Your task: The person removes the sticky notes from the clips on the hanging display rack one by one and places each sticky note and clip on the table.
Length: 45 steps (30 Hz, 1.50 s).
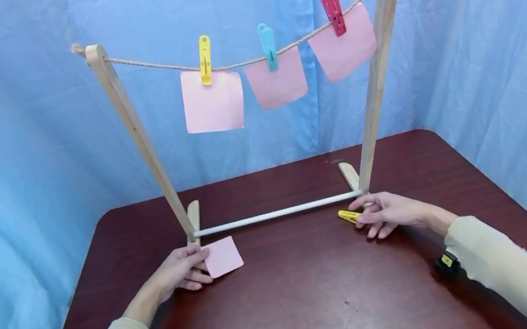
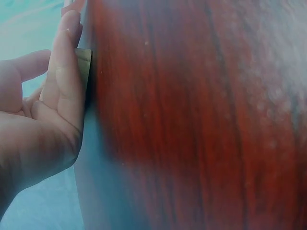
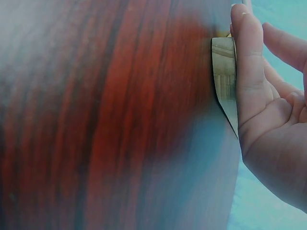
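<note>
In the head view my left hand pinches a square pink paper note by its left edge, thumb on top, low in front of the rack's left foot. My right hand holds a yellow clothespin at its fingertips, beside the right foot. Above, a rope carries three more pink notes: a yellow clothespin clips the left one, a light blue clothespin the middle one, a red clothespin the right one. In the right wrist view the fingers mostly hide the held clothespin.
The rope is strung between the left post and right post of a wooden rack. A white bar joins the posts low down. The rack stands on a dark red-brown table, with light blue curtains around it.
</note>
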### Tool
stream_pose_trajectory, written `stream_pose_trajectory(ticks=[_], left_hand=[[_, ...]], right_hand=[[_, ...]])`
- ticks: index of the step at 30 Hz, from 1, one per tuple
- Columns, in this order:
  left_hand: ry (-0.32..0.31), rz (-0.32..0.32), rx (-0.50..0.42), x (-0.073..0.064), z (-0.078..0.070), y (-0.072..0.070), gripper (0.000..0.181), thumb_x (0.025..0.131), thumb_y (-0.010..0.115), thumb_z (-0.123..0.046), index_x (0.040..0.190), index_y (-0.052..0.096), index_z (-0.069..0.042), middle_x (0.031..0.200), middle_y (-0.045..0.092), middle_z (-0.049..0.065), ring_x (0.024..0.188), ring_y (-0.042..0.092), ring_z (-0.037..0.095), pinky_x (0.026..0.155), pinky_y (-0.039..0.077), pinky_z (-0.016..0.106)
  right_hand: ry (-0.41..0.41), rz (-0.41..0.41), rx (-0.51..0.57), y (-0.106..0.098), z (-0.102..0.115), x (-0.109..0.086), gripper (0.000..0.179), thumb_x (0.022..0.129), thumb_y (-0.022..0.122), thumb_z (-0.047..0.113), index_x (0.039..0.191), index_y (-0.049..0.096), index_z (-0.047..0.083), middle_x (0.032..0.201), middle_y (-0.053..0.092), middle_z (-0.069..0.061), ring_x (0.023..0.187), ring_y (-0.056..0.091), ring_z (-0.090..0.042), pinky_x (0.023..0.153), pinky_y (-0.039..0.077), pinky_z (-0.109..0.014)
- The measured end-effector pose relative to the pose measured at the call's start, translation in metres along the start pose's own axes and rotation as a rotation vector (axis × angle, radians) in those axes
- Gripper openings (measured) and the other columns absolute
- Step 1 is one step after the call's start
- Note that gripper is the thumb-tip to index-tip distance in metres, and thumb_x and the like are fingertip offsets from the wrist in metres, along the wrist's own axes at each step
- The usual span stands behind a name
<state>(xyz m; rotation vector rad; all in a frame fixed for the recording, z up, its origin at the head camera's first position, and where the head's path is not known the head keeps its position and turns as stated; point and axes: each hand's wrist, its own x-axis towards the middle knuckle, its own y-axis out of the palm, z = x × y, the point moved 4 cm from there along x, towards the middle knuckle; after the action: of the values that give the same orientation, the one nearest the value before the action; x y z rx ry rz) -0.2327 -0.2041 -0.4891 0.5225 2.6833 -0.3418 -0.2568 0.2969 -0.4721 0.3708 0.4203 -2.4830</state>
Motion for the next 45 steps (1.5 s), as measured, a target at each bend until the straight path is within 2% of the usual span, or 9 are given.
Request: stream_pose_trajectory(ticks=[7,17,23,31,45], left_hand=[[0.006,0.000,0.009,-0.002,0.000,0.000,0.046,0.103,0.061,-0.037,0.128,0.055,0.001,0.100,0.074,0.012,0.081,0.076,0.025,0.063,0.061,0.033],[-0.010,-0.014,0.008,-0.002,0.000,-0.004,0.046,0.103,0.061,-0.036,0.130,0.054,0.000,0.101,0.073,0.013,0.082,0.076,0.027,0.064,0.061,0.033],[0.012,0.017,0.030,-0.005,-0.006,-0.004,0.052,0.103,0.060,-0.036,0.137,0.048,0.001,0.104,0.072,0.014,0.084,0.075,0.030,0.066,0.062,0.037],[0.006,0.050,0.055,-0.014,-0.011,-0.008,0.060,0.104,0.058,-0.037,0.147,0.041,0.000,0.108,0.071,0.015,0.087,0.075,0.031,0.066,0.062,0.039],[0.023,0.071,0.061,-0.020,-0.017,-0.016,0.064,0.104,0.058,-0.038,0.151,0.036,0.000,0.114,0.071,0.017,0.089,0.075,0.031,0.068,0.062,0.040]], right_hand=[[0.000,0.002,0.000,0.002,0.000,0.000,0.055,0.104,0.060,0.020,0.147,0.039,-0.007,0.113,0.069,-0.018,0.080,0.073,-0.024,0.067,0.062,-0.036],[0.019,-0.010,-0.016,0.001,-0.001,0.001,0.053,0.104,0.061,0.023,0.146,0.044,-0.003,0.114,0.068,-0.018,0.084,0.073,-0.028,0.070,0.062,-0.040],[0.038,-0.017,-0.014,0.000,-0.001,0.002,0.055,0.104,0.061,0.025,0.147,0.043,-0.003,0.114,0.068,-0.018,0.084,0.073,-0.029,0.071,0.062,-0.041],[0.025,-0.007,-0.032,0.001,0.000,0.002,0.051,0.104,0.061,0.023,0.145,0.044,-0.003,0.114,0.069,-0.018,0.083,0.072,-0.028,0.071,0.062,-0.041],[0.025,-0.006,-0.010,0.002,0.007,-0.002,0.052,0.105,0.058,0.024,0.146,0.043,-0.005,0.114,0.066,-0.019,0.083,0.073,-0.031,0.070,0.062,-0.041]])
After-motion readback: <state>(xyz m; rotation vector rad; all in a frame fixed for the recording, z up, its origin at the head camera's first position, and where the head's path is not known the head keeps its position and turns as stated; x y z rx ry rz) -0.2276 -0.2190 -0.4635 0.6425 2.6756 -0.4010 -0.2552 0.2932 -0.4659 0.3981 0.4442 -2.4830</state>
